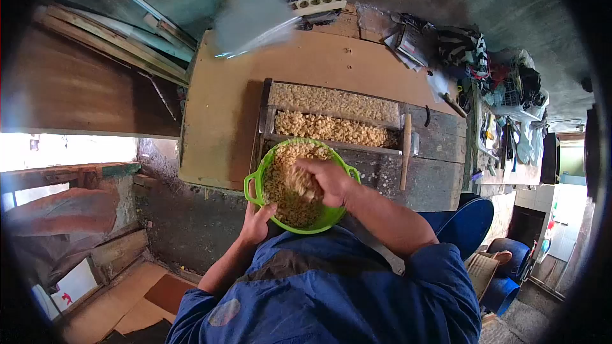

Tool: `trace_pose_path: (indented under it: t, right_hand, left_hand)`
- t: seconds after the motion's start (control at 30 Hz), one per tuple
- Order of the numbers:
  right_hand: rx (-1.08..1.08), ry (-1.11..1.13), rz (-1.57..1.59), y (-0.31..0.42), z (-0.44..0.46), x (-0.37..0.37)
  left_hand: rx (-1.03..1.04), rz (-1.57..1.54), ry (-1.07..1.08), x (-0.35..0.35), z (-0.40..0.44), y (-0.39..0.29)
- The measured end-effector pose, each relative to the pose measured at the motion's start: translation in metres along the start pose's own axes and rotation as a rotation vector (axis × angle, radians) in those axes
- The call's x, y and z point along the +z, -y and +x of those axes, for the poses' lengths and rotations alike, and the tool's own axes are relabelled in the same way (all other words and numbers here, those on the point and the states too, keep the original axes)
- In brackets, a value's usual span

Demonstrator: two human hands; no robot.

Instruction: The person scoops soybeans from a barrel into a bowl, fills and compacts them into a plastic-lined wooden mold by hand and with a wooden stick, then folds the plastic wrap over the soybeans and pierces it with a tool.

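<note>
A bright green plastic basin [333,220] with loop handles rests against my front, by the table edge. Pale, crumbly puffed-grain pieces [290,207] partly fill it. At its near left rim, below the handle, my left hand [258,222] grips the basin. My right hand [326,181] is inside, fingers curled around a handful of the pieces; the fingertips are partly hidden and slightly blurred. Just beyond the basin lies a long wooden mold frame [263,109]. Its near channel holds loose pieces [331,129], while a flatter, pressed layer [335,100] fills the far strip.
A wooden rolling pin [406,153] lies across the frame's right end. Clear plastic sheets [255,22] and a power strip [319,4] are at the table's back. Blue barrels [468,220] stand at right, near a cluttered side table [510,165]. Wooden boards [115,44] lean at left.
</note>
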State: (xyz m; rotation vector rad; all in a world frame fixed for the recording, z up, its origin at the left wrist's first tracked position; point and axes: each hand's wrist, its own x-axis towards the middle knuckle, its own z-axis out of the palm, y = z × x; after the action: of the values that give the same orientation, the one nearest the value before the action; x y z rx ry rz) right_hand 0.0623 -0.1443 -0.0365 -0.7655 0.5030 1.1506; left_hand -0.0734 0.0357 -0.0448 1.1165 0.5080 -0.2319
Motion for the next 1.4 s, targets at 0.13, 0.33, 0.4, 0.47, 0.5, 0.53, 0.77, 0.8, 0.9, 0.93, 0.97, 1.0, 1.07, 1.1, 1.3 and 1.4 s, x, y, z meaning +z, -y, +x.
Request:
trace_pose_path:
  t: [0.13,0.33,0.4,0.47,0.5,0.53,0.77,0.8,0.9,0.93,0.97,1.0,1.07,1.1,1.3,1.4]
  right_hand:
    - [-0.111,-0.107,-0.059,0.054,-0.018,-0.001]
    - [-0.535,-0.623,-0.615,0.089,0.011,-0.069]
    - [-0.738,-0.650,-1.185,0.097,0.019,-0.117]
    - [-0.801,-0.614,-1.334,0.104,-0.003,-0.127]
    - [-0.866,-0.571,-1.483,0.107,-0.013,-0.128]
    - [-0.706,-0.711,-1.490,0.111,-0.021,-0.127]
    - [-0.675,-0.971,-1.435,0.105,-0.074,-0.126]
    - [-0.719,-0.985,-1.464,0.102,-0.077,-0.125]
    - [-0.968,-0.793,-1.270,0.084,-0.077,-0.110]
    - [-0.881,-0.738,-1.259,0.077,-0.081,-0.093]
    - [-0.800,-0.619,-1.152,0.065,-0.083,-0.073]
    - [-0.716,-0.506,-1.044,0.051,-0.082,-0.054]
    - [-0.488,-0.308,-1.203,0.024,-0.070,-0.038]
    - [-0.457,-0.250,-1.344,0.007,-0.061,-0.032]
    - [-0.216,-0.008,-1.630,-0.040,-0.041,0.012]
    - [-0.127,0.100,-1.635,-0.043,-0.034,0.027]
  left_hand:
    - [-0.020,-0.039,-0.028,0.003,-0.003,0.007]
    - [0.012,-0.068,-0.013,-0.001,-0.003,0.018]
    - [0.010,-0.079,-0.012,0.001,-0.003,0.023]
    - [0.004,-0.118,-0.056,0.005,-0.006,0.023]
    - [0.001,-0.117,-0.056,0.007,-0.007,0.020]
    - [0.030,-0.103,-0.053,0.010,-0.008,0.017]
    - [0.091,-0.063,-0.010,0.012,-0.006,0.014]
    - [0.075,-0.081,-0.049,0.015,-0.008,0.014]
    - [0.081,-0.034,-0.042,0.020,-0.011,0.006]
    - [0.095,-0.040,-0.041,0.023,-0.012,0.003]
    - [0.039,-0.117,-0.099,0.025,-0.014,0.004]
    - [0.050,-0.100,-0.087,0.027,-0.015,0.002]
    - [0.061,-0.080,-0.073,0.029,-0.017,-0.004]
    - [0.060,-0.062,-0.073,0.031,-0.018,-0.008]
    - [0.088,-0.028,-0.073,0.018,-0.021,-0.005]
    - [0.090,0.015,-0.129,0.011,-0.028,-0.009]
